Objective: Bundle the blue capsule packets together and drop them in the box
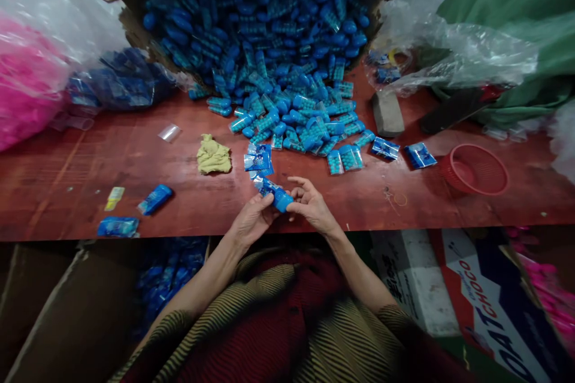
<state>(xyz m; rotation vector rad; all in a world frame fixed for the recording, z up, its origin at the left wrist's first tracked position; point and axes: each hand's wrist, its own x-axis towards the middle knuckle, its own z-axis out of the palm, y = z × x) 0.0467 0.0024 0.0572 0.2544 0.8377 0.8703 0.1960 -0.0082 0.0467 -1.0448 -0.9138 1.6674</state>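
My left hand point(255, 218) grips a small blue-capped container point(282, 199) with a printed blue wrapper around it, just above the table's front edge. The thumb and index finger of my right hand point(315, 209) close on its cap end, while other fingers curl loosely. Just beyond my hands lie flat printed blue wrappers point(258, 159). Farther back, a heap of clear tubes with blue caps and blue beads point(291, 111) spills toward me. Two such tubes point(345, 159) lie together on the right. What my curled left fingers touch underneath is hidden.
A large carton point(128, 27) full of tubes opens toward me. On the red table point(287, 224) are a crumpled yellow cloth point(214, 155), wrapped blue packs point(155, 198), a grey block point(387, 115) and a red basket point(478, 169). Plastic bags point(31, 78) crowd the left.
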